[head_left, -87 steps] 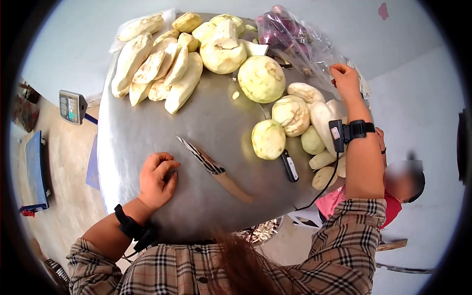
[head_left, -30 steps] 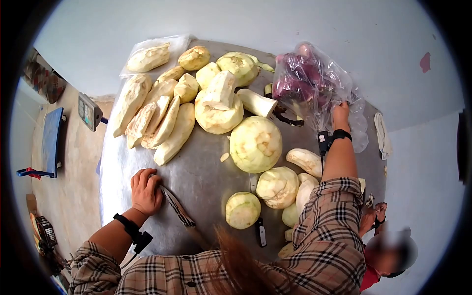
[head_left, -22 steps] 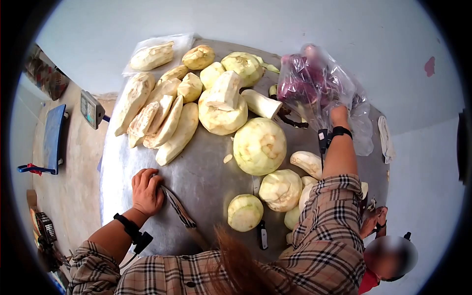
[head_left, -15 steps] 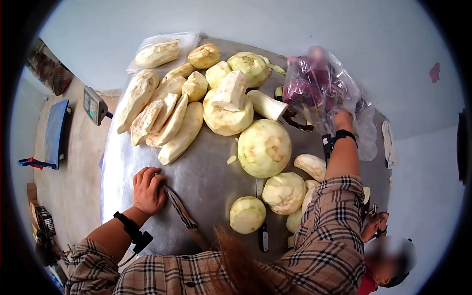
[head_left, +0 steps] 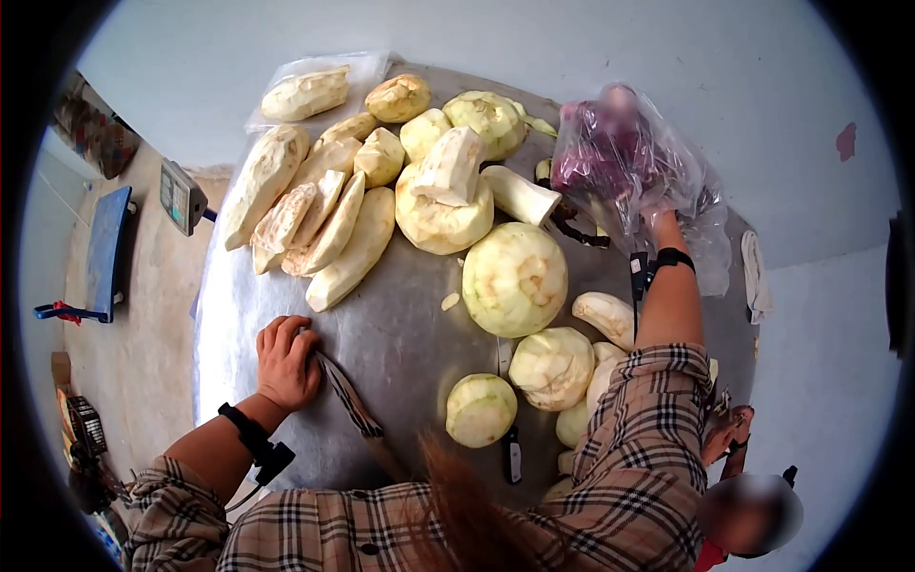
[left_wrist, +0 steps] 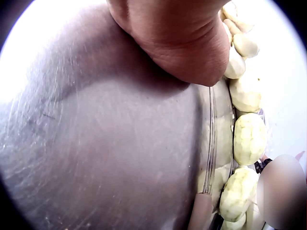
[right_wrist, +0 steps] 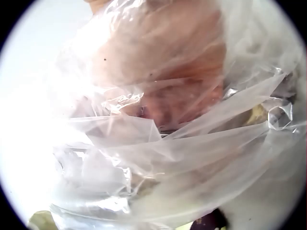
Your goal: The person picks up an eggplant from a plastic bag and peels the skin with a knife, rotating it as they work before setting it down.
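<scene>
My left hand (head_left: 288, 364) rests on the metal table (head_left: 381, 334), fingers loosely bent, beside the tip of a patterned knife (head_left: 351, 398). In the left wrist view the hand (left_wrist: 177, 43) is above the knife blade (left_wrist: 211, 139). At the back right, my right hand (head_left: 660, 223) is inside or under a clear plastic bag (head_left: 701, 224) that holds purple vegetables (head_left: 591, 157). The right wrist view shows the film (right_wrist: 182, 158) draped over this hand (right_wrist: 163, 67); its fingers are mostly hidden, and their grip cannot be made out.
Peeled long pieces (head_left: 353, 250) lie at the back left. Peeled round vegetables (head_left: 515, 280) stand mid-table. A black-handled knife (head_left: 513, 456) lies near the front. A white cloth (head_left: 755, 276) lies at the right edge. Another person (head_left: 753, 515) is at the lower right.
The right hand has moved from above the bag's near edge into the bag's film. The left hand has stayed on the table, now at the knife's tip. The head view has shifted.
</scene>
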{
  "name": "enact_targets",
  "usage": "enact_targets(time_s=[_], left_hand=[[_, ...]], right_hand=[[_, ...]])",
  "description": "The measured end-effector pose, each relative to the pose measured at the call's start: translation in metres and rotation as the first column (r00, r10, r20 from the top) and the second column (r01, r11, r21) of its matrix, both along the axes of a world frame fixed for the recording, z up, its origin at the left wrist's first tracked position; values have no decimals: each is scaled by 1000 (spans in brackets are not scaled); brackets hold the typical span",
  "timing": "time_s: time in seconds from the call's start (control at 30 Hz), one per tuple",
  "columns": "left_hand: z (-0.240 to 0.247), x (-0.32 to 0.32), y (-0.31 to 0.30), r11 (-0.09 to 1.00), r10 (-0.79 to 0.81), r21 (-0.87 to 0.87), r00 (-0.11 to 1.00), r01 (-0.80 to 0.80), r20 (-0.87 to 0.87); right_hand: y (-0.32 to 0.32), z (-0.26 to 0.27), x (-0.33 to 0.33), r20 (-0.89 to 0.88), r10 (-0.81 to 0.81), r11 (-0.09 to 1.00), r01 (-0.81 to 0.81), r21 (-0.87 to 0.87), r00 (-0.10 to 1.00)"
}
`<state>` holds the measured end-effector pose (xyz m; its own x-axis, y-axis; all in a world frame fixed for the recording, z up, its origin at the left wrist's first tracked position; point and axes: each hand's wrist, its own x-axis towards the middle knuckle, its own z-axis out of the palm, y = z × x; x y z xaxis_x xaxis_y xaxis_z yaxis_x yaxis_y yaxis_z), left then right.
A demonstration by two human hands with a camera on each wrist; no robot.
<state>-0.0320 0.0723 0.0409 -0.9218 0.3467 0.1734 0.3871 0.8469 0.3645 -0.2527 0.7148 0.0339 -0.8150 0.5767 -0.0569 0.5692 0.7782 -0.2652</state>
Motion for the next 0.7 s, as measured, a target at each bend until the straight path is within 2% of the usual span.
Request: enact_targets(time_s=[0.23, 0.7], left_hand=[[3, 0, -1, 1000, 0, 14, 1000, 0, 6], [6, -1, -4, 999, -12, 49, 1000, 11, 9]], right_hand=[[-15, -8, 3, -40, -73, 974, 62, -220, 997], [-30, 6, 29, -26, -148, 876, 119, -468, 989]])
